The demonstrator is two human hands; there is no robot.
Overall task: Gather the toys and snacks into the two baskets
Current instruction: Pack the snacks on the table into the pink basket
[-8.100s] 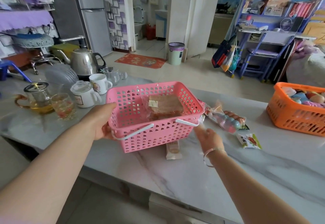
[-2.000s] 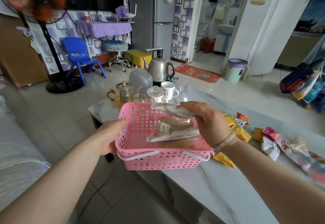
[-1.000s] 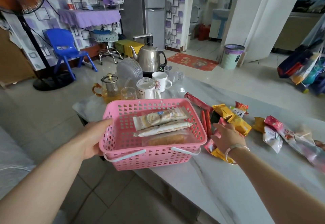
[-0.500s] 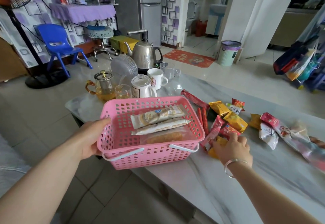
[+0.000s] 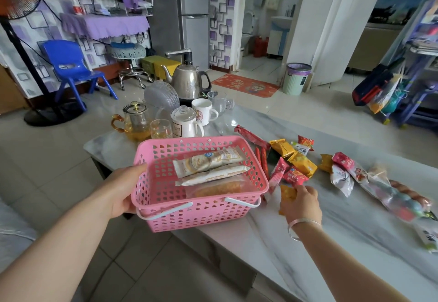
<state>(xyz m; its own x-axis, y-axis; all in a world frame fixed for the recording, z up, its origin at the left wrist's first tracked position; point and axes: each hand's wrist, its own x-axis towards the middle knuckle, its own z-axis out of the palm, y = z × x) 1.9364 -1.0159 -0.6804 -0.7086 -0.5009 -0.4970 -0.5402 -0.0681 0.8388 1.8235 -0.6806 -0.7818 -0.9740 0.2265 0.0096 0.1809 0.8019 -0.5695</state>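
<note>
The left hand [image 5: 123, 189] is gripping the 9 o'clock rim of the pink basket [image 5: 166, 157], which is sticking out past the bench [image 5: 331, 225] edge. The right hand [image 5: 301, 201] is curling its fingers [image 5: 308, 189] onto the orange packet [image 5: 288, 193] at the basket's 3 o'clock. It should pinch that packet firmly, lift it over the rim and drop it on the long snacks [image 5: 208, 161], while the left hand is holding the basket level.

Both forearms are bare, with no sleeves in view. A thin silver bangle [image 5: 302, 227] circles the right wrist. The hands wear no gloves.
</note>
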